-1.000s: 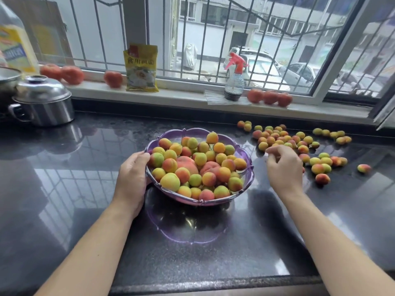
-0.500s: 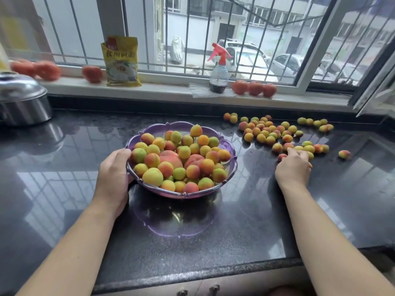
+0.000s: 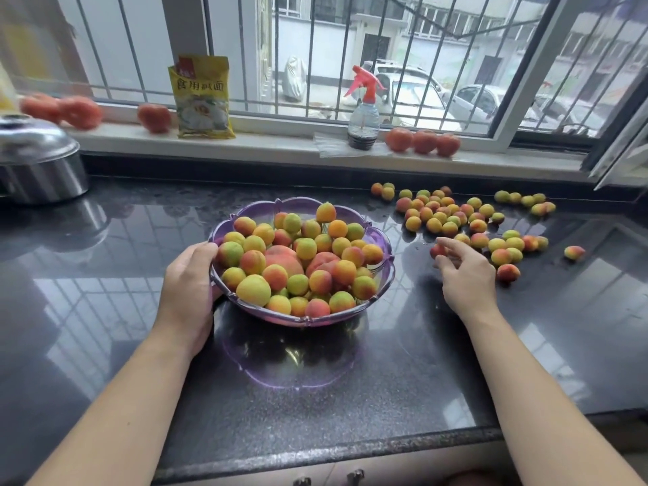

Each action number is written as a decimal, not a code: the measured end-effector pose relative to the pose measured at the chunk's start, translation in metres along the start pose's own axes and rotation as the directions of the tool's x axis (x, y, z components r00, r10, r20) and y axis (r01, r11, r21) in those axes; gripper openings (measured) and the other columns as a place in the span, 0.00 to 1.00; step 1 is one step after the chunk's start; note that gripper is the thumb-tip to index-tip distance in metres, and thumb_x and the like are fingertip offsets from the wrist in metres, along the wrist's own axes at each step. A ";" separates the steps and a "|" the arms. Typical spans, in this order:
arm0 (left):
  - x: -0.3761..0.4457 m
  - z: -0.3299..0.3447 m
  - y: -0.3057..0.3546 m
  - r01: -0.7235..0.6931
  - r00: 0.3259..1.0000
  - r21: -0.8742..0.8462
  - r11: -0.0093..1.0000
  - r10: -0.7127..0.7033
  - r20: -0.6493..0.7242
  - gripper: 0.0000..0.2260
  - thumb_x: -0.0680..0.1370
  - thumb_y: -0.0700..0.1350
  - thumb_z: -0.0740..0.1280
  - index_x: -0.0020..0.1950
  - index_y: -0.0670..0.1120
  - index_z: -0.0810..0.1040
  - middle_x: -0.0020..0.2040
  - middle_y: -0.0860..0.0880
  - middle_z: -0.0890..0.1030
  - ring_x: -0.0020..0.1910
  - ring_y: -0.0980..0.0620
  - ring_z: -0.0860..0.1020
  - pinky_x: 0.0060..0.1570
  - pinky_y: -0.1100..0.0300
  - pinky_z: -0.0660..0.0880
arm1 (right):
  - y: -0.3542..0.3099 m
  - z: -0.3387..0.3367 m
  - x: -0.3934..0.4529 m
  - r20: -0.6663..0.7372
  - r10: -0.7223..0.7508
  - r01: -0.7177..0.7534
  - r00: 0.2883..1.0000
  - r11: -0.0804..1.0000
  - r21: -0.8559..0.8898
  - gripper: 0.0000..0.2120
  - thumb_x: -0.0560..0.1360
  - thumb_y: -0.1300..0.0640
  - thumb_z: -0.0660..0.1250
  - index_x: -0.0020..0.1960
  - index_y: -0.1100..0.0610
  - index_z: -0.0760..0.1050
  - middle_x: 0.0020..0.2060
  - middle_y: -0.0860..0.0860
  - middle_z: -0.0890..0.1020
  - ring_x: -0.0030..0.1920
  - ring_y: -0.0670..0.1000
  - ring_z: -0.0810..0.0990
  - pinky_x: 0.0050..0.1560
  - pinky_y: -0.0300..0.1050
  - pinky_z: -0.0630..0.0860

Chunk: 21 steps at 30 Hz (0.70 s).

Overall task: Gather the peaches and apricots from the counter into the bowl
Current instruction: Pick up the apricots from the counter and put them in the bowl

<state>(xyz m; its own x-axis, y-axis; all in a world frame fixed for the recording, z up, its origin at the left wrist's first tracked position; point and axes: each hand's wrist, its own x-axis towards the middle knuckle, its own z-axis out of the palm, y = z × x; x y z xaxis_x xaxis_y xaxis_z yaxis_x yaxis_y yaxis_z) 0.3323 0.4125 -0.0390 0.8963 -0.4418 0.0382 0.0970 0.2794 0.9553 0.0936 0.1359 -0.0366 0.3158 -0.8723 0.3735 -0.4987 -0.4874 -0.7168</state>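
Fruit (image 3: 438, 250) in right hand (image 3: 464, 275) — pinched.

Single head-worn view, angled forward and down, close over the counter (image 3: 105, 292) toward the window (image 3: 385, 64).

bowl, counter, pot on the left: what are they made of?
Bowl: looks like translucent purple plastic; light passes through its scalloped wall and tints the counter beneath. Counter: seems polished dark speckled stone, granite or an engineered look-alike; it mirrors the window bars. Pot: shiny metal, likely stainless steel, with a domed lid that reflects the room.
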 end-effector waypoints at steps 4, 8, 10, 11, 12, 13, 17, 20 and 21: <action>0.000 0.000 -0.001 -0.006 1.000 -0.001 1.000 0.006 0.001 0.11 0.84 0.42 0.62 0.47 0.46 0.83 0.40 0.49 0.86 0.40 0.53 0.84 0.38 0.58 0.81 | -0.003 0.006 0.001 0.060 0.061 -0.074 0.996 0.971 0.228 0.18 0.80 0.62 0.68 0.69 0.54 0.78 0.53 0.51 0.85 0.51 0.49 0.85 0.59 0.53 0.82; 0.002 -0.001 -0.003 -0.021 1.000 -0.001 1.000 0.021 -0.009 0.12 0.85 0.41 0.62 0.46 0.46 0.83 0.38 0.51 0.86 0.39 0.55 0.84 0.37 0.60 0.80 | -0.005 0.005 0.000 0.121 0.074 -0.117 0.990 0.905 0.408 0.20 0.76 0.65 0.73 0.66 0.53 0.79 0.51 0.48 0.86 0.53 0.50 0.85 0.58 0.50 0.82; 0.003 -0.001 -0.002 -0.030 1.000 0.011 0.999 0.030 -0.010 0.12 0.84 0.41 0.62 0.46 0.47 0.83 0.39 0.51 0.86 0.39 0.55 0.84 0.40 0.58 0.79 | -0.010 0.006 -0.002 0.136 0.059 -0.112 0.989 0.900 0.420 0.19 0.76 0.62 0.75 0.64 0.50 0.80 0.52 0.49 0.85 0.55 0.52 0.84 0.58 0.51 0.81; 0.003 -0.001 -0.003 -0.033 0.999 0.021 0.999 0.034 -0.009 0.13 0.84 0.42 0.62 0.45 0.47 0.83 0.39 0.51 0.86 0.39 0.55 0.83 0.40 0.58 0.79 | -0.013 0.006 -0.003 0.140 0.057 -0.112 0.988 0.900 0.421 0.18 0.75 0.61 0.75 0.63 0.48 0.80 0.53 0.49 0.85 0.56 0.53 0.84 0.59 0.52 0.81; 0.003 -0.001 -0.002 -0.035 0.999 0.030 0.999 0.035 -0.008 0.13 0.84 0.42 0.62 0.45 0.48 0.83 0.39 0.51 0.86 0.39 0.55 0.83 0.40 0.57 0.78 | -0.018 0.005 -0.003 0.139 0.052 -0.107 0.989 0.901 0.420 0.17 0.75 0.60 0.75 0.62 0.48 0.80 0.53 0.50 0.85 0.55 0.53 0.84 0.59 0.54 0.82; 0.003 -0.002 -0.002 -0.034 0.999 0.037 0.999 0.034 -0.007 0.13 0.84 0.42 0.62 0.45 0.48 0.84 0.39 0.51 0.86 0.39 0.55 0.83 0.40 0.57 0.78 | -0.025 0.004 -0.003 0.140 0.040 -0.097 0.989 0.900 0.426 0.16 0.76 0.60 0.75 0.61 0.48 0.80 0.53 0.50 0.85 0.55 0.53 0.84 0.59 0.55 0.81; 0.003 -0.004 -0.003 -0.012 1.000 0.047 0.999 0.012 0.007 0.11 0.83 0.47 0.64 0.46 0.49 0.86 0.43 0.48 0.87 0.43 0.51 0.85 0.45 0.52 0.79 | -0.077 -0.006 0.000 0.212 -0.102 -0.003 0.972 0.896 0.445 0.13 0.79 0.60 0.70 0.63 0.51 0.80 0.53 0.49 0.84 0.51 0.49 0.85 0.58 0.51 0.82; 0.004 -0.005 -0.003 -0.005 1.000 0.058 0.998 0.004 0.011 0.11 0.84 0.46 0.63 0.48 0.48 0.85 0.43 0.48 0.87 0.43 0.52 0.85 0.45 0.52 0.79 | -0.124 -0.007 -0.001 0.342 -0.246 0.111 0.907 0.922 0.370 0.13 0.82 0.57 0.66 0.65 0.49 0.79 0.53 0.46 0.84 0.50 0.44 0.84 0.54 0.40 0.82; 0.004 -0.005 -0.004 -0.002 1.000 0.055 0.999 0.001 0.015 0.11 0.83 0.47 0.63 0.49 0.47 0.84 0.43 0.48 0.87 0.43 0.52 0.85 0.45 0.52 0.80 | -0.138 -0.005 -0.001 0.386 -0.292 0.151 0.875 0.923 0.355 0.13 0.82 0.57 0.66 0.65 0.48 0.80 0.52 0.45 0.84 0.50 0.43 0.84 0.53 0.39 0.82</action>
<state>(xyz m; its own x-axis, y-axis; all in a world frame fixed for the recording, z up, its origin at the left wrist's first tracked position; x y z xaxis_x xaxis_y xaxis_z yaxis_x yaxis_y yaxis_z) 0.3379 0.4136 -0.0439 0.8900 -0.4538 0.0435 0.0715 0.2333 0.9698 0.1583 0.2041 0.0644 0.7338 -0.6054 0.3084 -0.1258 -0.5672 -0.8139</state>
